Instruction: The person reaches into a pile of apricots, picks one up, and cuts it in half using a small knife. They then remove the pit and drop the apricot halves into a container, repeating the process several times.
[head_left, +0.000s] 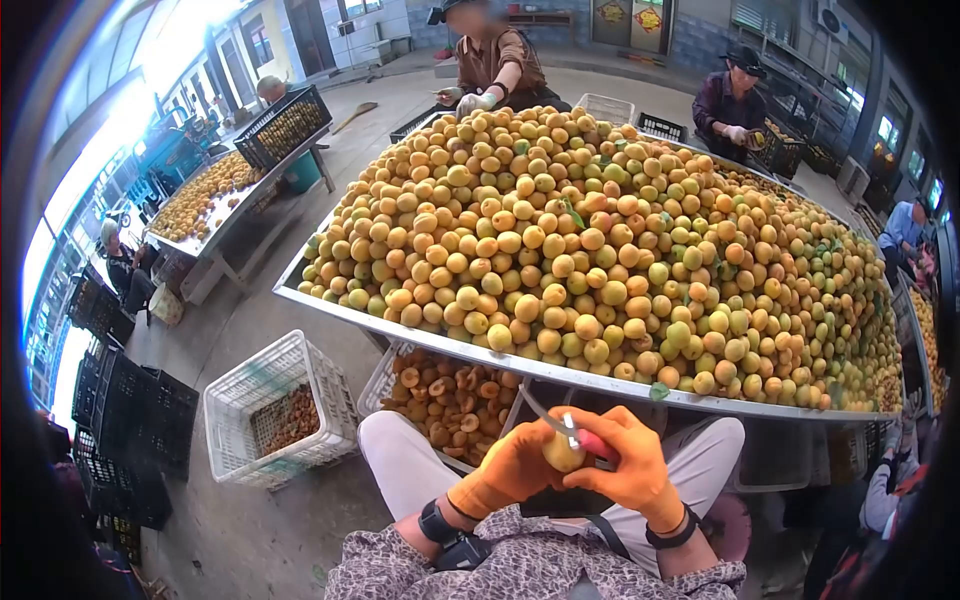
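a desk [600, 381] is standing just beyond the hands; the left hand [515, 462] is gripping an apricot [563, 454] between them, the right hand [632, 466] is holding a knife [572, 432] against it; a rolling fruit could be sending the blade leftward into the glove.

Bright orange gloves [632, 462] at lower centre, red knife handle [597, 445], yellow-orange fruit [554, 245] (greener toward the right) mid-frame, white crate [235, 410] lower left, pale-and-dark mottled garment [560, 562] at bottom

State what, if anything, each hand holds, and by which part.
Left hand: a fruit, by its side. Right hand: a knife, by its red handle.
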